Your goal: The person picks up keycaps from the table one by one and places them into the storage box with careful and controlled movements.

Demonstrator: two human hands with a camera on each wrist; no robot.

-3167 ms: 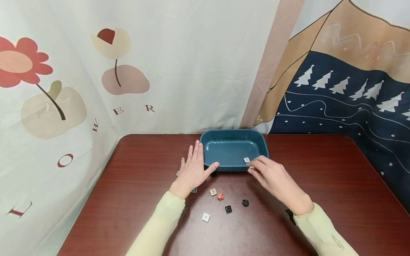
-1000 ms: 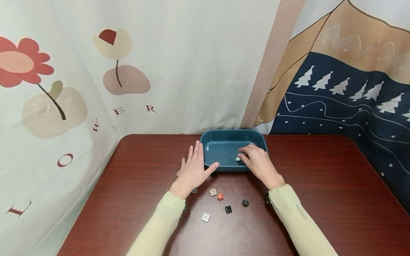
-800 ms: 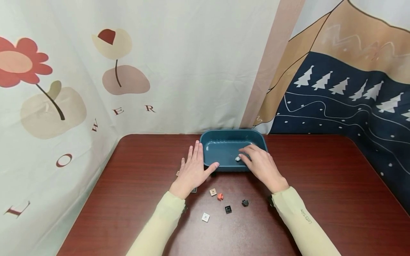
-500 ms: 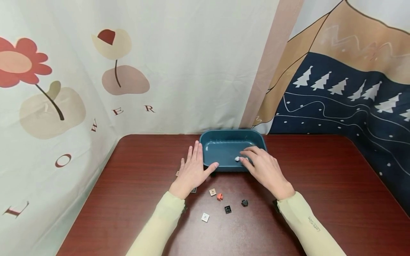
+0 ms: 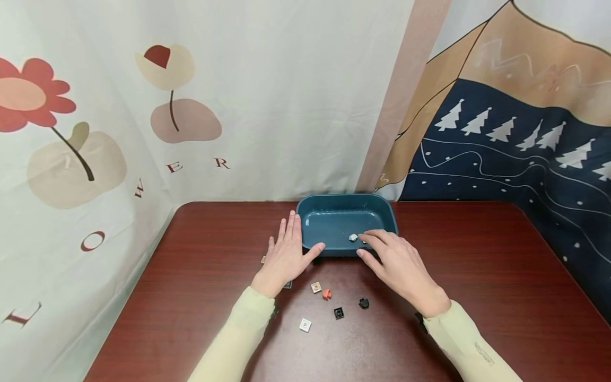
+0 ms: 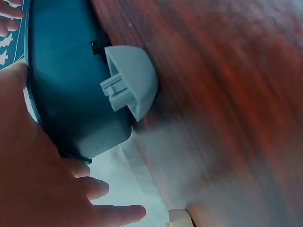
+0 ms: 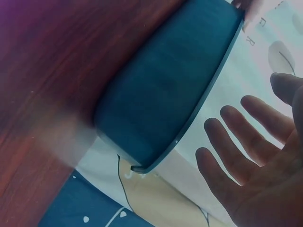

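A dark teal tub (image 5: 334,252) stands at the table's back edge. My left hand (image 5: 286,257) rests against its front left corner, fingers straight, thumb spread along the front wall. Above the front right rim is my right hand (image 5: 398,262), thumb and fingers apart with nothing between them. The right wrist view shows its fingers (image 7: 218,137) spread. A white keycap (image 5: 353,237) lies inside the tub; a second pale piece is mostly hidden behind the right fingertips. In the left wrist view, a grey keycap (image 6: 132,80) lies by the tub, stem showing.
Several keycaps lie on the table (image 5: 215,318) before the tub: beige (image 5: 316,287), orange (image 5: 326,294), black (image 5: 338,313), another dark one (image 5: 364,303) and white (image 5: 305,325). Another beige keycap (image 5: 263,259) sits left of the left hand. A printed curtain (image 5: 286,106) hangs behind.
My right hand carried a white keycap over the rim, reached into the tub, let go, then drew back toward the front right with its fingers opening. My left hand has stayed in place.
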